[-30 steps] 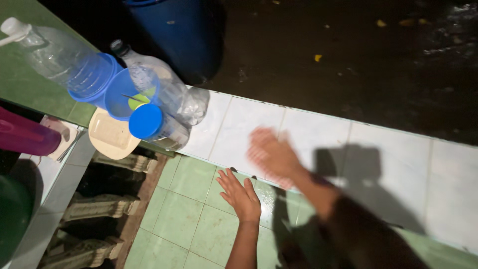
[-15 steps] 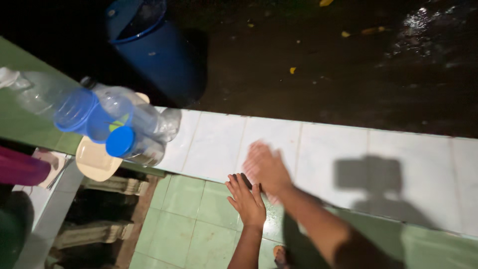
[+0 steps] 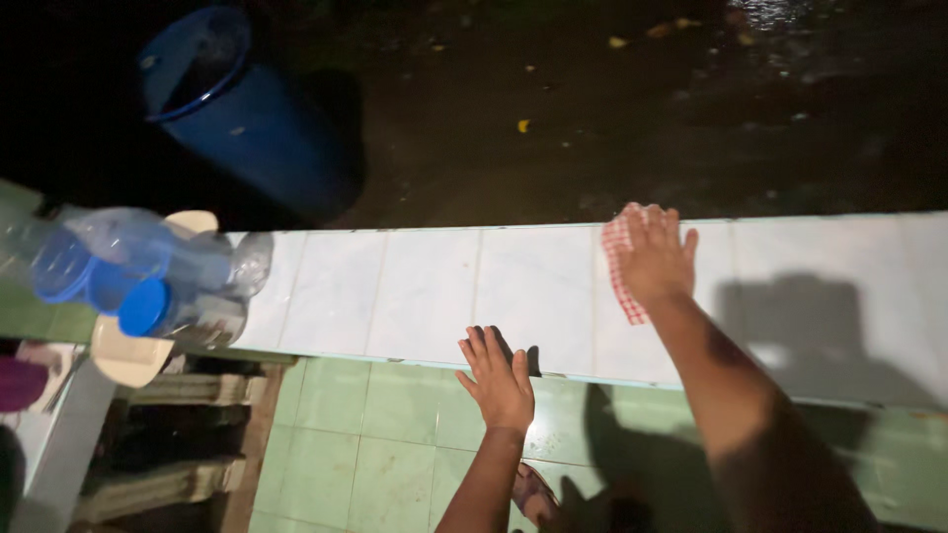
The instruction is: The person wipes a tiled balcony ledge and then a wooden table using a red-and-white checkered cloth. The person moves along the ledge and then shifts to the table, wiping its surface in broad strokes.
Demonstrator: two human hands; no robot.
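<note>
1. Head camera: my right hand (image 3: pixel 652 259) lay flat, fingers spread, pressing a red-and-white checked cloth (image 3: pixel 620 268) onto the white tiled ledge (image 3: pixel 425 291).
2. My left hand (image 3: pixel 499 380) rested open on the ledge's near edge, gripping nothing.

A tiled ledge (image 3: pixel 415 296) runs across the scene from left to right. On its right part a cloth (image 3: pixel 619 266) lies flat under the right hand (image 3: pixel 652 259), which rests on top of it. Left of that hand and nearer the person, the left hand (image 3: pixel 499 380) lies at the ledge's near edge, well apart from the cloth. At the ledge's far left end, bottles (image 3: pixel 148 276) lie bunched together on their sides, over a plate (image 3: pixel 128 357). Beyond the ledge, on the ground, a barrel (image 3: pixel 252 123) stands behind the bottles. A tiled floor (image 3: pixel 336 444) lies below the ledge's near side.
</note>
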